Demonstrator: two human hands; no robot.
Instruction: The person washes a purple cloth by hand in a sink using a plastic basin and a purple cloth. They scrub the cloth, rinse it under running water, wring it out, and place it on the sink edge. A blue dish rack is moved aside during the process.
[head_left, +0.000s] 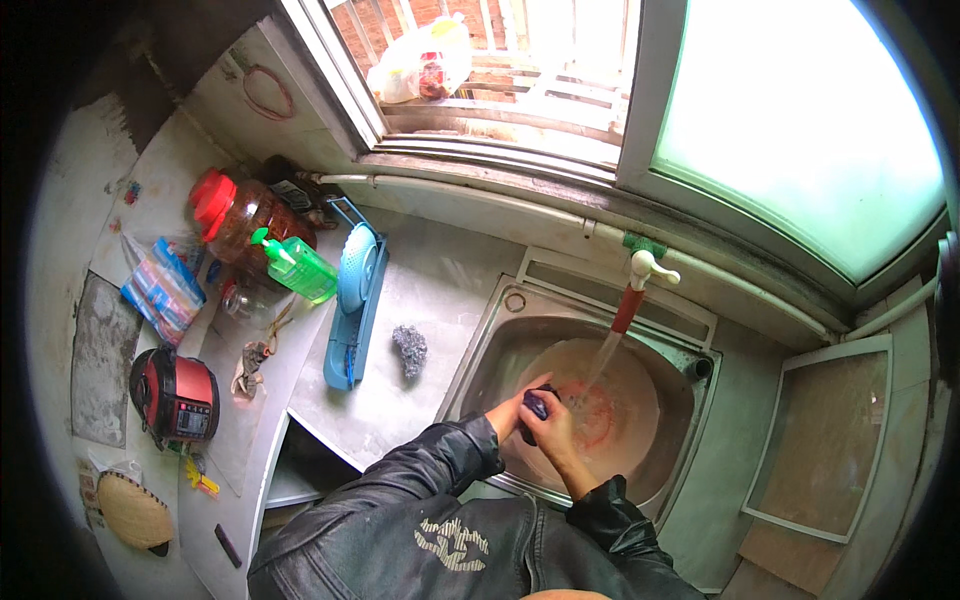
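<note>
Over the left side of a steel sink (487, 352), both my hands are around a small dark purple object (538, 405); fingers cover much of it, and I cannot tell what it is. My left hand (508, 414) supports it from the left. My right hand (553, 426) grips it from the right, fingers curled over the top. Just beneath is a round pale basin (641, 405) with a reddish pattern, standing in the sink. A stream of water (600, 364) falls into it from the white tap (646, 268), which has a red hose end (627, 309).
Left of the sink lie a metal scouring pad (409, 351) and a blue dish rack (349, 352). Beyond stand a green pump bottle (304, 270), a red-lidded jar (247, 221) and a red electric cooker (176, 397). A framed screen (821, 442) leans at the right.
</note>
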